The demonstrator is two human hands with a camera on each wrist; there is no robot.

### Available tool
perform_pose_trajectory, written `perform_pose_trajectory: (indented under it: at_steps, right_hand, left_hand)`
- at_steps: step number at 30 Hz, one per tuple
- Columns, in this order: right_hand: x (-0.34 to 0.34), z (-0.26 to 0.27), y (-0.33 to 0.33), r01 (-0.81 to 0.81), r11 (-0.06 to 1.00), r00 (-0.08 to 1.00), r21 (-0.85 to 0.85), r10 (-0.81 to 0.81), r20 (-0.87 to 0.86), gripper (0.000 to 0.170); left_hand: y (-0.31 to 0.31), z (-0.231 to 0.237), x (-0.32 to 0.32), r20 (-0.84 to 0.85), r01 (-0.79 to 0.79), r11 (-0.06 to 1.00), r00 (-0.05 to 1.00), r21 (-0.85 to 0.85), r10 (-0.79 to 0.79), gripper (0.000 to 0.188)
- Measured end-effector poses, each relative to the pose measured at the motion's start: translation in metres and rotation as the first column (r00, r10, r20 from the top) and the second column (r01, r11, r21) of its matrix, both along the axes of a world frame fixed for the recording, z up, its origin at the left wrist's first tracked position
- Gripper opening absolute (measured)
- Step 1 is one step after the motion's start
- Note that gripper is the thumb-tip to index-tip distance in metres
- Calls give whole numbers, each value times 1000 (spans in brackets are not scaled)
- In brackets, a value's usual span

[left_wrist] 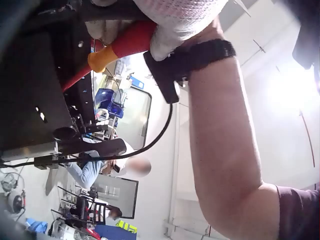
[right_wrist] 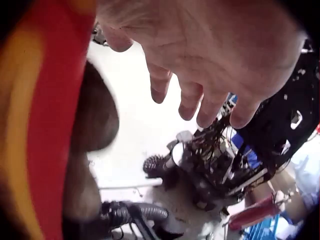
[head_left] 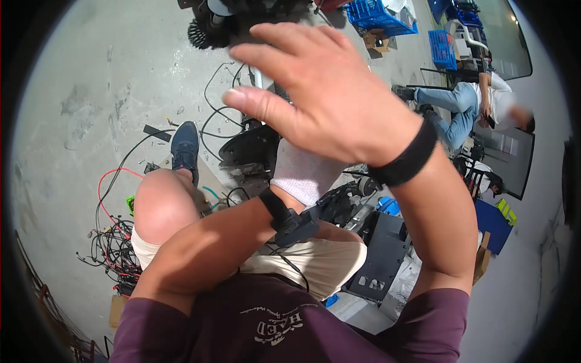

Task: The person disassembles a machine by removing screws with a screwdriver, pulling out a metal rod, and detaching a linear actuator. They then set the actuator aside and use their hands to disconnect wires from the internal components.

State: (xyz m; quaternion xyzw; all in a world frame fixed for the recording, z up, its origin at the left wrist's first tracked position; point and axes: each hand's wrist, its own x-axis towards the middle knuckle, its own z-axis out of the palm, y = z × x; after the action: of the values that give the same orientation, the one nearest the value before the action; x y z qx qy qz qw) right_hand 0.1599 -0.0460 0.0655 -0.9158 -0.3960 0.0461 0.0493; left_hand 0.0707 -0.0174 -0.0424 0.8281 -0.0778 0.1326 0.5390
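My right hand (head_left: 327, 91) is bare, its fingers spread and extended, and holds nothing. It passes over my left hand (head_left: 305, 175), which wears a pale knit glove and is mostly hidden below it in the head view. In the left wrist view the gloved fingers and thumb grip a red-and-yellow screwdriver (left_wrist: 135, 42) with a red shaft. The shaft slants down to a dark panel (left_wrist: 35, 85), where its tip is hidden. Close in front of the right wrist camera, the red-and-yellow handle fills the left side, with the right palm above and beyond it.
Black parts and loose cables (head_left: 242, 145) lie on the floor between my legs. A tangle of wires (head_left: 115, 254) lies to the left. Blue crates (head_left: 381, 18) stand ahead, and a black casing (head_left: 384, 254) lies at my right. Another person (head_left: 454, 109) sits at the right.
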Motion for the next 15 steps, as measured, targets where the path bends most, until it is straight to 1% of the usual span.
perform_pose_trajectory:
  at_steps: [1, 2, 3, 4, 6, 7, 8, 9, 10, 11, 12, 13, 14, 15]
  right_hand:
    - [-3, -3, 1, -55, 997, 998, -47, 57, 36, 58]
    - [-16, -34, -27, 78, 967, 993, -242, -97, -68, 56]
    - [-7, -21, -27, 84, 960, 991, -268, -109, -80, 56]
    - [-3, -15, -28, 91, 961, 993, -262, -107, -49, 55]
    - [-2, 1, -28, 101, 956, 994, -275, -111, -21, 55]
    - [-3, 13, -21, 100, 970, 995, -221, -95, 33, 55]
    - [-3, 23, -12, 98, 983, 993, -155, -85, 86, 56]
    - [-4, 32, -3, 80, 989, 994, -127, -69, 87, 56]
    - [-4, 14, -15, 65, 983, 992, -172, -45, 114, 55]
    - [-7, -13, -33, 52, 974, 990, -220, -20, 142, 54]
    - [-18, -30, -47, 314, 915, 937, -253, -342, -74, 51]
    - [-17, -23, -46, 319, 912, 938, -258, -343, -50, 51]
    - [-14, -18, -42, 209, 942, 978, -264, -207, 33, 50]
    - [-14, -12, -42, 119, 950, 990, -290, -90, 112, 49]
  left_hand:
    - [1, -1, 1, -92, 68, 998, 993, -4, -68, 36]
    - [3, 0, -2, -184, 138, 990, 973, -15, -139, 34]
    - [4, 4, -4, -267, 216, 976, 939, -40, -219, 32]
    - [5, 6, 0, -254, 205, 978, 944, -46, -210, 32]
    - [6, 12, 0, -332, 181, 960, 911, -211, -245, 30]
    - [7, 11, 0, -379, 156, 947, 889, -282, -259, 31]
    - [1, 0, -3, -281, 121, 969, 943, -216, -180, 34]
    - [3, 1, -4, -290, 120, 971, 940, -208, -178, 34]
    - [6, 4, -2, -267, 212, 977, 940, -25, -211, 35]
    - [8, 7, -1, -248, 293, 943, 936, 159, -249, 36]
    - [3, -1, -6, -327, 141, 914, 904, -381, -276, 36]
    - [5, 8, -3, -305, 149, 909, 911, -389, -279, 36]
    - [9, 16, 2, -314, 194, 970, 921, -149, -232, 36]
    - [8, 22, 4, -319, 246, 965, 925, 91, -206, 36]
